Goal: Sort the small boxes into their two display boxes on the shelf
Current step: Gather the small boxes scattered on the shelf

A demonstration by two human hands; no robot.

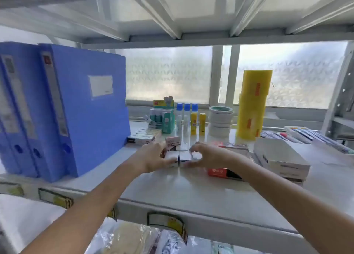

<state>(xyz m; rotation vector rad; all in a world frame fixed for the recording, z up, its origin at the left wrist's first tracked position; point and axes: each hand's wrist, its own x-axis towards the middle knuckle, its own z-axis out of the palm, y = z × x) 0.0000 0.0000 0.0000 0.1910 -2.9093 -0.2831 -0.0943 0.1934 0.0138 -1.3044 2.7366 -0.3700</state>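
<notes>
Several small white boxes (pixel 177 156) sit in a tight cluster at mid shelf. One pinkish small box (pixel 173 141) stands upright behind them. My left hand (pixel 153 157) grips the cluster's left side, fingers wrapped on the nearest box. From the right, my right hand (pixel 204 156) curls around the cluster with fingers bent over the top. A flat display box (pixel 142 136) with rows of small boxes lies behind, by the blue binders. A red display box (pixel 223 173) lies to the right, partly hidden by my right forearm.
Blue binders (pixel 76 108) stand at the left. Glue sticks and bottles (pixel 188 117), tape rolls (pixel 220 119) and a yellow package (pixel 252 104) line the back. White boxes (pixel 281 158) are stacked on the right, with pens (pixel 306 136) behind. The shelf (pixel 191 192) front edge runs below.
</notes>
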